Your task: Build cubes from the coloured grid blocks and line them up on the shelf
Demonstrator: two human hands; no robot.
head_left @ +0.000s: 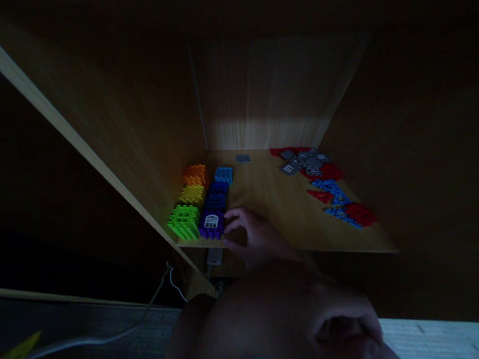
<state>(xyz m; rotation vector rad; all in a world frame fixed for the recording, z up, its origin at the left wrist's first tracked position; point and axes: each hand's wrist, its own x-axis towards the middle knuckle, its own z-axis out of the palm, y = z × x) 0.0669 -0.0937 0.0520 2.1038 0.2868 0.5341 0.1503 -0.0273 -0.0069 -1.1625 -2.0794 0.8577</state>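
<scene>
On the wooden shelf, my right hand [259, 235] is beside a purple interlocking cube [212, 224] with a white window panel. Its fingers are curved and spread from the thumb, with nothing visible between them. The fingertips are close to the cube's right side; contact is hard to make out. Behind that cube are dark blue cubes [217, 197] and a light blue one [224, 175]. A second row holds a green cube [184, 221], a yellow cube [193, 195] and an orange cube [196, 175]. My left hand [347, 326] is loosely curled in the dim foreground.
Loose grey pieces [311, 162], blue pieces [333, 191] and red pieces [359, 214] lie at the shelf's right. One grey piece [243, 158] sits near the back. Wooden panels enclose the shelf. A power strip [215, 256] and a white cable [98, 341] are below.
</scene>
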